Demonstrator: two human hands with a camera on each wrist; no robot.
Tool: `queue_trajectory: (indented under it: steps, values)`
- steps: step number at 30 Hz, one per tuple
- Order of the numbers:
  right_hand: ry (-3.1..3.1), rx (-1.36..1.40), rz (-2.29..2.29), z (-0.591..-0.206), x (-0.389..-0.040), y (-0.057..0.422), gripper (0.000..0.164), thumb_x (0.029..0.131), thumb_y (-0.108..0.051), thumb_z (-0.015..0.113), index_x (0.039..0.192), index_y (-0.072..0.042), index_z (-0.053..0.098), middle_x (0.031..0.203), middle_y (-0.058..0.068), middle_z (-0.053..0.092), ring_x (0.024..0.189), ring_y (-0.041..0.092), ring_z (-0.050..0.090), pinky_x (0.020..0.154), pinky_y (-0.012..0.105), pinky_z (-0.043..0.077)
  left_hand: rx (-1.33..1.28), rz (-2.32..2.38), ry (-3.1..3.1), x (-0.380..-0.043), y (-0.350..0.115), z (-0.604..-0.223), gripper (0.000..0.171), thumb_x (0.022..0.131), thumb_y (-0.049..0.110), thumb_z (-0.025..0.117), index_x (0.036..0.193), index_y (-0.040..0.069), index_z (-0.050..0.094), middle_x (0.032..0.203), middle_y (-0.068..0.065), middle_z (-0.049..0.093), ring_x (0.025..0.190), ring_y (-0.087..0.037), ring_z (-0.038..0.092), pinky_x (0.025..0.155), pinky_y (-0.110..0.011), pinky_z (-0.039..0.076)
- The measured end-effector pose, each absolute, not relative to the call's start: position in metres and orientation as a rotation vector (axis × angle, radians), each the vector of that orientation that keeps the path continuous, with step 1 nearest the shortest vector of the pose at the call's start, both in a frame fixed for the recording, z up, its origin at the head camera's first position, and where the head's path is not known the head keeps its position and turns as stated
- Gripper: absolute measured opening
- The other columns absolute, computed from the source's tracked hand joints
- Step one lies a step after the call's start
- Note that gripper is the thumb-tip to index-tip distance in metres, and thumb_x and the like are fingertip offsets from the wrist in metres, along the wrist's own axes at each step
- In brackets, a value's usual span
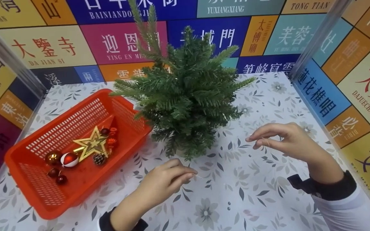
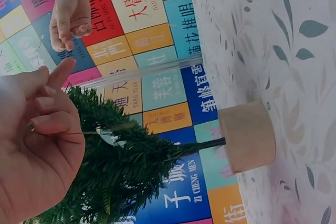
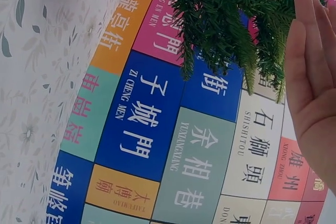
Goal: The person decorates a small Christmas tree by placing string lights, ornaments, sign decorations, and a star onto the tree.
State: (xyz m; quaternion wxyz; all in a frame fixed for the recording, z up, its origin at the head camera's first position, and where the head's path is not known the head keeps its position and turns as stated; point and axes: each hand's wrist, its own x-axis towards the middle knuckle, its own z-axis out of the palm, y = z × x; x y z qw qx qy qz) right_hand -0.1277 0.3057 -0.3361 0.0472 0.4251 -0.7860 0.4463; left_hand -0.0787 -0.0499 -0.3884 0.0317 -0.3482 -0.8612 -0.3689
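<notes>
Head view: left hand [image 1: 164, 179] and right hand [image 1: 283, 138] pinch a thin thread [image 2: 97, 132] taut at lower centre, below the small artificial tree [image 1: 188, 96]; ornaments wait in the orange basket [image 1: 37, 189].

Bright, even light; soft focus close up

The head view is evenly lit and sharp, with faint shadows on the counter [image 1: 236, 192]. In both wrist views, the near hands blur slightly and the counter washes out pale, while straight wall lines bend toward the edges.
</notes>
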Motion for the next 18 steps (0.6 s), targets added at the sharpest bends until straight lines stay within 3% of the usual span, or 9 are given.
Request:
queue_trajectory:
  steps: [6, 13, 18]
  values:
    - [-2.105, 1.259, 1.504, -0.350, -0.132, 0.303, 0.008, 0.087, 0.000, 0.066, 0.092, 0.003, 0.071, 0.110, 0.002, 0.072, 0.097, 0.009, 0.069, 0.080, 0.015, 0.055, -1.009, -1.174, -2.368, -0.076, -0.065, -0.385, 0.012, 0.090, 0.016, 0.067, 0.100, 0.018, 0.074, 0.083, 0.007, 0.066, 0.067, -0.003, 0.054, 0.059, -0.012, 0.045]
    - [-1.909, 1.217, 1.660, -0.356, -0.134, 0.298, 0.012, 0.084, 0.002, 0.069, 0.093, 0.010, 0.071, 0.102, 0.008, 0.074, 0.092, 0.012, 0.071, 0.080, 0.018, 0.056, -0.911, -1.239, -2.158, -0.073, -0.085, -0.365, 0.022, 0.078, -0.001, 0.074, 0.097, 0.012, 0.074, 0.078, 0.004, 0.066, 0.061, -0.004, 0.052, 0.054, -0.009, 0.044]
    - [-1.856, 1.185, 1.793, -0.359, -0.135, 0.298, 0.010, 0.083, 0.012, 0.064, 0.092, 0.016, 0.068, 0.101, 0.013, 0.073, 0.085, 0.015, 0.072, 0.074, 0.020, 0.057, -0.856, -1.227, -2.082, -0.070, -0.101, -0.345, 0.024, 0.076, -0.004, 0.076, 0.096, 0.011, 0.075, 0.080, 0.001, 0.069, 0.062, -0.004, 0.054, 0.054, -0.010, 0.045]
